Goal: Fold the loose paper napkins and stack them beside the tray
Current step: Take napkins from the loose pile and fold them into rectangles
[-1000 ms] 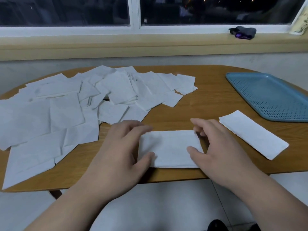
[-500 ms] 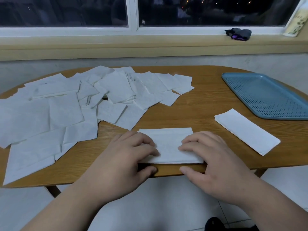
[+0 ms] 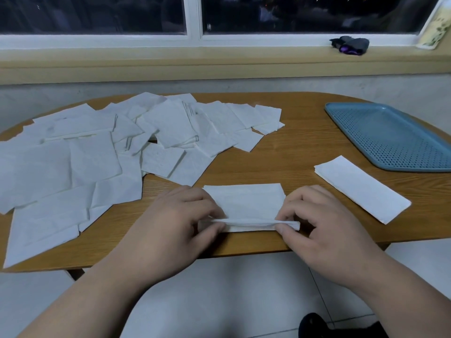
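Where both pressed flat before, left hand point(image 3: 170, 215) and right hand point(image 3: 324, 230) now pinch up the white rectangular paper napkin point(image 3: 246, 201); another fold begins.

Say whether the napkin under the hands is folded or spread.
Mid-fold: the left hand and right hand pinch the napkin at its near edge, raised into a ridge; the rest lies flat.

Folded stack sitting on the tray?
No, the folded stack lies on the table beside the blue tray, not on it.

Napkin point(image 3: 246, 203) w/ near edge lifted; folded stack point(image 3: 361, 189), prob. few sheets, beside tray point(image 3: 390, 137).
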Action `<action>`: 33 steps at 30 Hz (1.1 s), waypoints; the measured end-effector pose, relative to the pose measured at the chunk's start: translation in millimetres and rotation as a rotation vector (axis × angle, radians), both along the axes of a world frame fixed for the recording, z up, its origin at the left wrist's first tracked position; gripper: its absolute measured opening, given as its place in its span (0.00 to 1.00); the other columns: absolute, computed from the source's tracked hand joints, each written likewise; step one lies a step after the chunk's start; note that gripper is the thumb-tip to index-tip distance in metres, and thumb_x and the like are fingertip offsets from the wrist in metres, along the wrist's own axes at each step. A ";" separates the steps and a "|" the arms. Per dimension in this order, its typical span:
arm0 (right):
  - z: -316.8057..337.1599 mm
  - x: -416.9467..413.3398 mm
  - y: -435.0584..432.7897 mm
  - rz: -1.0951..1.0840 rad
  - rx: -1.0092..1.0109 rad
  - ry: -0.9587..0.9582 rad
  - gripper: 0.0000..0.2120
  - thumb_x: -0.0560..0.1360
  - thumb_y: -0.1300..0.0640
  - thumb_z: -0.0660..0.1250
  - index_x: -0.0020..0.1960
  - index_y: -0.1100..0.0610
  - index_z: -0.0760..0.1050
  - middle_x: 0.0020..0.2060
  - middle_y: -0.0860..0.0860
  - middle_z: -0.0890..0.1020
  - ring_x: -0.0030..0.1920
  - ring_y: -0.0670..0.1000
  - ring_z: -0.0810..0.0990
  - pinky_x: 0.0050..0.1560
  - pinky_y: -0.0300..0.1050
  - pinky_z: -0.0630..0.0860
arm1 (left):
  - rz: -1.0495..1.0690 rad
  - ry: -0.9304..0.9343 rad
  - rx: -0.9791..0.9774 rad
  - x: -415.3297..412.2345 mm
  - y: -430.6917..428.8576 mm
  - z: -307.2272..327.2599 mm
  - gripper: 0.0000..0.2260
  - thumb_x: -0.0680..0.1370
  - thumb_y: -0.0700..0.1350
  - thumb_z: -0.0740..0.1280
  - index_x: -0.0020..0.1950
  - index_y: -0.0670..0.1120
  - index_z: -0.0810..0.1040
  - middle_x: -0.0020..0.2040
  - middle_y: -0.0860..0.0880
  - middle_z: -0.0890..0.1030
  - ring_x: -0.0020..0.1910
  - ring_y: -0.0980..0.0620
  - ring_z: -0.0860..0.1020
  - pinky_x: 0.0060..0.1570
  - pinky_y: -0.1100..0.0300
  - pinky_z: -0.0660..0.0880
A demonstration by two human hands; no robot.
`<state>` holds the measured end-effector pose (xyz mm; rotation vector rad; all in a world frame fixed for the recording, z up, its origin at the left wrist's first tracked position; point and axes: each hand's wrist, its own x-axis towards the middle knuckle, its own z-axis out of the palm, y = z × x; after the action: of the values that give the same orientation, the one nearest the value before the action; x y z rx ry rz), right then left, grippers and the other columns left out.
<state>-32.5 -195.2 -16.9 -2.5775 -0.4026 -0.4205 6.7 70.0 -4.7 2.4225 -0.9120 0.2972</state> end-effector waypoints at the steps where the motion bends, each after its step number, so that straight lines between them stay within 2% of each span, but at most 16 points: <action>1: 1.8 -0.1 1.1 -0.005 0.061 0.003 0.06 0.74 0.53 0.72 0.41 0.44 0.78 0.44 0.39 0.77 0.53 0.44 0.75 0.47 0.36 0.69 | 0.013 0.007 -0.035 -1.1 -0.9 1.9 0.07 0.76 0.57 0.65 0.47 0.58 0.81 0.45 0.63 0.78 0.49 0.60 0.77 0.50 0.59 0.74; 3: 8.6 -1.3 4.1 0.004 0.229 -0.005 0.03 0.72 0.50 0.70 0.40 0.45 0.78 0.44 0.41 0.79 0.51 0.47 0.78 0.47 0.36 0.72 | 0.057 0.042 -0.135 -4.3 -3.2 7.1 0.04 0.76 0.54 0.67 0.45 0.59 0.81 0.45 0.63 0.80 0.49 0.61 0.78 0.48 0.67 0.72; 6: 19.3 -2.5 9.1 0.006 0.466 -0.008 0.06 0.71 0.44 0.67 0.41 0.45 0.80 0.43 0.44 0.81 0.47 0.49 0.79 0.45 0.38 0.74 | 0.161 0.132 -0.339 -9.6 -8.7 16.3 0.03 0.73 0.53 0.69 0.41 0.61 0.81 0.43 0.63 0.82 0.47 0.63 0.79 0.42 0.74 0.69; 9: 23.7 -3.2 9.1 -0.022 0.604 0.035 0.15 0.68 0.40 0.68 0.55 0.39 0.79 0.45 0.45 0.80 0.46 0.48 0.76 0.47 0.40 0.75 | 0.237 0.349 -0.665 -8.9 -15.7 25.0 0.03 0.69 0.53 0.70 0.39 0.59 0.84 0.40 0.57 0.84 0.40 0.61 0.80 0.37 0.71 0.72; 11: 24.2 -4.4 8.6 0.037 0.634 0.047 0.22 0.68 0.41 0.68 0.62 0.37 0.75 0.51 0.44 0.78 0.52 0.48 0.76 0.54 0.44 0.75 | 0.229 0.458 -0.835 -5.1 -18.3 28.0 0.04 0.69 0.51 0.70 0.39 0.56 0.85 0.40 0.54 0.85 0.39 0.59 0.81 0.37 0.68 0.75; 13: 24.5 -5.7 7.8 0.138 0.565 0.032 0.28 0.68 0.49 0.69 0.67 0.37 0.71 0.62 0.43 0.75 0.64 0.50 0.74 0.63 0.48 0.73 | 0.238 0.535 -0.923 -0.9 -19.8 28.8 0.05 0.69 0.50 0.71 0.40 0.53 0.85 0.42 0.52 0.86 0.41 0.57 0.82 0.40 0.64 0.76; 15: 24.3 -5.6 7.6 0.183 0.416 -0.003 0.35 0.66 0.61 0.67 0.68 0.36 0.68 0.69 0.42 0.69 0.72 0.49 0.68 0.69 0.40 0.67 | 0.254 0.611 -0.978 3.1 -19.6 27.5 0.06 0.69 0.50 0.71 0.41 0.50 0.85 0.42 0.50 0.86 0.42 0.53 0.82 0.43 0.57 0.75; 17: 24.6 -3.9 7.2 0.165 0.289 -0.008 0.40 0.64 0.67 0.63 0.69 0.36 0.67 0.72 0.40 0.65 0.76 0.47 0.63 0.69 0.31 0.61 | 0.265 0.658 -1.013 6.4 -18.9 26.4 0.07 0.69 0.50 0.71 0.41 0.48 0.85 0.42 0.48 0.85 0.41 0.52 0.81 0.44 0.55 0.74; 19: 22.9 -0.7 4.8 0.138 0.178 -0.022 0.42 0.66 0.69 0.65 0.71 0.35 0.63 0.75 0.38 0.59 0.78 0.45 0.58 0.72 0.31 0.58 | 0.277 0.685 -1.048 8.7 -18.0 26.5 0.06 0.69 0.49 0.72 0.40 0.48 0.85 0.40 0.48 0.84 0.40 0.53 0.80 0.41 0.58 0.74; 21: 20.2 2.1 4.1 0.107 0.067 -0.022 0.44 0.69 0.65 0.73 0.74 0.34 0.58 0.77 0.35 0.50 0.79 0.41 0.50 0.71 0.36 0.55 | 0.295 0.702 -1.056 9.7 -17.3 26.2 0.04 0.69 0.47 0.73 0.40 0.48 0.85 0.39 0.49 0.84 0.38 0.53 0.80 0.38 0.62 0.75; 23: 15.2 4.4 6.6 0.103 -0.029 -0.046 0.45 0.69 0.56 0.77 0.76 0.35 0.56 0.78 0.37 0.47 0.80 0.43 0.45 0.72 0.42 0.53 | 0.334 0.709 -1.053 10.1 -17.5 24.8 0.01 0.72 0.44 0.75 0.42 0.48 0.85 0.39 0.50 0.84 0.37 0.55 0.80 0.36 0.64 0.75; 26: 6.4 7.1 14.2 0.105 -0.059 -0.101 0.40 0.70 0.48 0.76 0.76 0.41 0.60 0.79 0.45 0.51 0.81 0.49 0.46 0.73 0.52 0.56 | 0.398 0.700 -1.026 12.5 -18.9 21.6 0.03 0.76 0.43 0.72 0.46 0.49 0.86 0.39 0.52 0.83 0.36 0.57 0.80 0.37 0.65 0.75; 29: 2.3 9.2 25.1 0.105 -0.081 -0.126 0.33 0.70 0.42 0.73 0.72 0.43 0.67 0.78 0.47 0.57 0.80 0.50 0.49 0.74 0.55 0.59 | 0.437 0.700 -0.999 15.1 -20.4 18.6 0.04 0.76 0.44 0.73 0.47 0.52 0.86 0.41 0.50 0.84 0.40 0.53 0.81 0.46 0.56 0.75; 33: 0.8 4.9 49.7 0.116 -0.074 -0.219 0.29 0.68 0.38 0.70 0.67 0.48 0.75 0.71 0.50 0.69 0.76 0.54 0.62 0.73 0.57 0.64 | 0.428 0.730 -1.007 13.3 -23.3 20.2 0.04 0.73 0.46 0.73 0.46 0.52 0.86 0.42 0.45 0.85 0.41 0.47 0.81 0.45 0.50 0.77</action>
<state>-27.6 -145.6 -16.1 -2.5705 -0.6522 -0.6598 20.1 46.6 15.4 1.5241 0.1158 -0.0140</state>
